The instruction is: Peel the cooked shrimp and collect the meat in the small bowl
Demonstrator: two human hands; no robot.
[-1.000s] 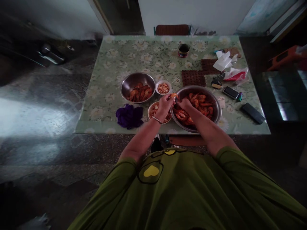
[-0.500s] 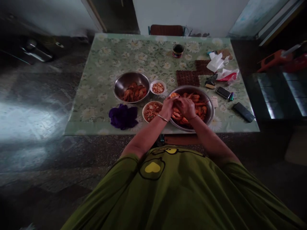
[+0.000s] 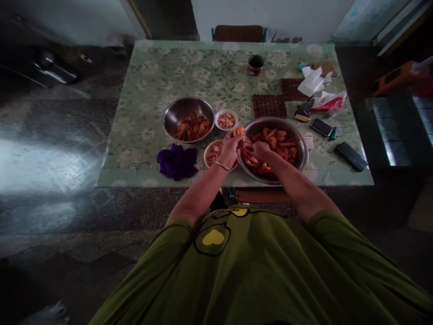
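We're standing at the near edge of a table covered in a pale green flowered oilcloth, with dark speckled stone floor all around and a white wall behind it. Our left hand is curled around a shrimp, pinching it by the fingertips right over the rim of the big steel bowl. Our right hand is just beside it above that bowl, fingers bent in toward the shrimp, but we can't tell if it's actually gripping anything.

The big bowl is full of red cooked shrimp. Left of it sits a second steel bowl holding fewer shrimp, and between them a small white bowl of peeled pieces. A bowl of shells sits under our left wrist, next to a purple cloth.

Farther back there are two brown woven mats, a dark cup, crumpled tissues, and a phone near the right edge. A chair back shows at the far side.
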